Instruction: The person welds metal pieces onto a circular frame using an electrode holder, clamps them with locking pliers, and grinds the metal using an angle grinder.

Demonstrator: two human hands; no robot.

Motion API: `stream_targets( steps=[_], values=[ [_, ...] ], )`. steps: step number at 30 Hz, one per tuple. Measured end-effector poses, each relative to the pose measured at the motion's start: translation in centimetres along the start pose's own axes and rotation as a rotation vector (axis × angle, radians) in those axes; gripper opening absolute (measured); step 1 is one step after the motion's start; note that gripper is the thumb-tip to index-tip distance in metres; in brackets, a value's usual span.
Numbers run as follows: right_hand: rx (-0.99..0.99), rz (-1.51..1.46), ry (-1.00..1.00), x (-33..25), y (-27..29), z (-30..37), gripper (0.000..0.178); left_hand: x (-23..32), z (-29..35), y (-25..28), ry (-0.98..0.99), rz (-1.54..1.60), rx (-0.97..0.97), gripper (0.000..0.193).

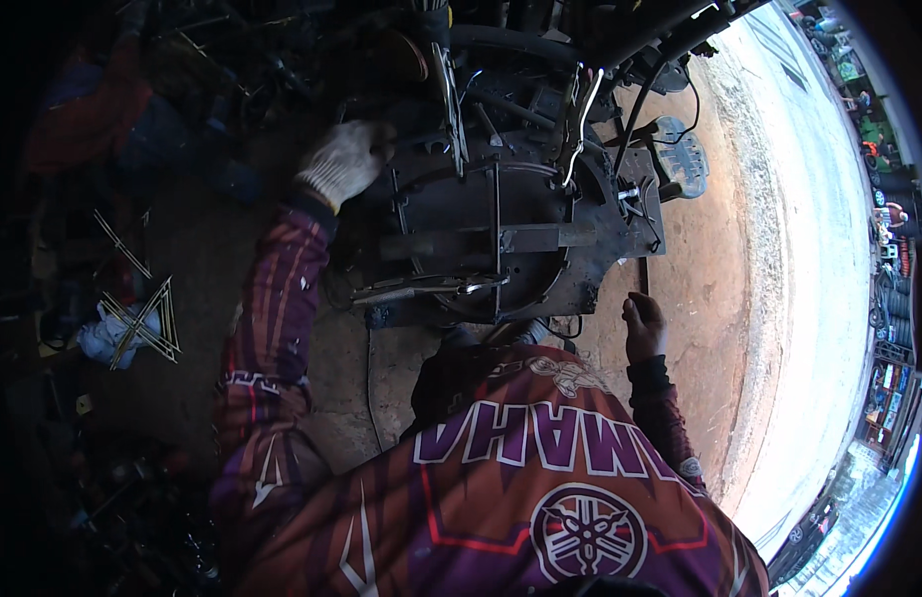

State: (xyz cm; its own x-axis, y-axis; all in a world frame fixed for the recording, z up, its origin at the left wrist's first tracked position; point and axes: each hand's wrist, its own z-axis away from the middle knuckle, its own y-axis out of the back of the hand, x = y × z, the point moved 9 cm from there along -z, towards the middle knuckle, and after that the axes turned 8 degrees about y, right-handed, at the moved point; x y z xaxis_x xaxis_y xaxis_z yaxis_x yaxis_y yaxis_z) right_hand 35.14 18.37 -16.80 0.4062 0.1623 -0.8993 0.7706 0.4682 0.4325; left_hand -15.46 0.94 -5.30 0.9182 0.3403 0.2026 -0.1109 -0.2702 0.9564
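Note:
My left hand (343, 165), in a pale knitted glove, is at the left edge of a dark metal worktable (540, 284). Its fingers are bent over, and whatever they hold is lost in shadow. On the table lies a round metal frame (570, 239) with a crossbar (497, 224) and a flat bar (530, 238) across it. Locking pliers (431, 289) grip the crossbar's near end. Two more long clamps (449, 109) (580, 129) stand at the far side. My right hand (645, 328), bare, hangs off the table's right, fingers loosely bent and apart, nothing visible in it.
Thin metal rods (142, 323) lie by a pale cloth (117, 333) on the left floor. A cable (370, 388) trails down from the table. A footrest-like plate (682, 159) juts out at the right. Another person (93, 119) is in the dark upper left.

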Motion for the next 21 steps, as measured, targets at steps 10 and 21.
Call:
stream_targets(
  steps=[10, 21],
  values=[
    [0.028, 0.233, -0.142, 0.3, 0.4, 4.6, 0.032, -0.7, -4.0, -6.5, 0.164, 0.176, -0.436, 0.047],
    [-0.008, 0.336, -0.089, -3.5, -1.8, 4.8, 0.032, -0.7, -3.4, -4.3, 0.179, 0.225, -0.338, 0.043]
  ],
)
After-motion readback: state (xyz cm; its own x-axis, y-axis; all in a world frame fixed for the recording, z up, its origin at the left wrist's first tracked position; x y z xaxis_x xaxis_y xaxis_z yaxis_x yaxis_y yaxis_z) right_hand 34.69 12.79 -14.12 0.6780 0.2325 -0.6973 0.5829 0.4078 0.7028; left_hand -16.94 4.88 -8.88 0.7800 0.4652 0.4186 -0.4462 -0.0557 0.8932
